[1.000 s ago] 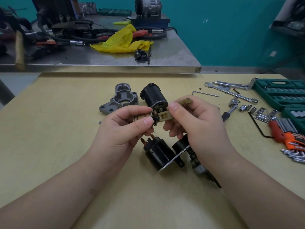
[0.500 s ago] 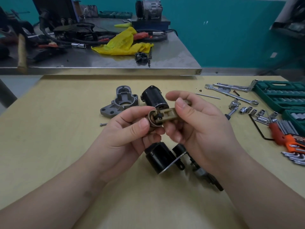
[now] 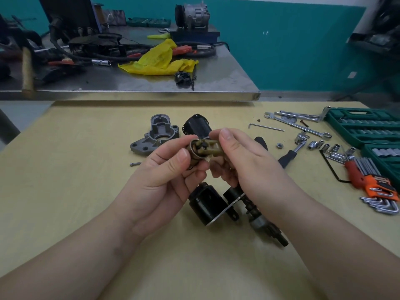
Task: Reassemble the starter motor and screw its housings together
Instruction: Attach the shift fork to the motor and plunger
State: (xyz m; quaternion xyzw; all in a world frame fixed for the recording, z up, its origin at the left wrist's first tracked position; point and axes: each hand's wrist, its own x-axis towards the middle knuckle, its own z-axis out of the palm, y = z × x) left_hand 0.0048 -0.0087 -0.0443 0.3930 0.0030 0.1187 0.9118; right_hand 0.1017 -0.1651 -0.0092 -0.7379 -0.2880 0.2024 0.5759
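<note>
Both hands hold a small olive-brown lever piece with a ring end point(image 3: 205, 149) above the table. My left hand point(image 3: 171, 174) grips the ring end between thumb and fingers; my right hand point(image 3: 242, 161) pinches the flat arm of it. Behind them lie a grey cast housing point(image 3: 158, 135) and a black cylindrical motor body point(image 3: 197, 126). Below the hands lie a black solenoid with a metal plate point(image 3: 210, 204) and a shaft with a gear point(image 3: 264, 224), partly hidden by my right wrist. A loose screw point(image 3: 135, 163) lies left of my left hand.
Right of the hands lie a black-handled ratchet point(image 3: 287, 158), a nut point(image 3: 279, 145), sockets point(image 3: 324, 147), wrenches point(image 3: 298, 125), an Allen key point(image 3: 266, 127), orange-held hex keys point(image 3: 372, 180) and green socket cases point(image 3: 363, 126). A cluttered steel bench point(image 3: 151, 94) borders the far side.
The lever piece has turned so its ring end faces me. Both hands shifted slightly, and my right fingers moved along its arm. The parts on the table stayed put.
</note>
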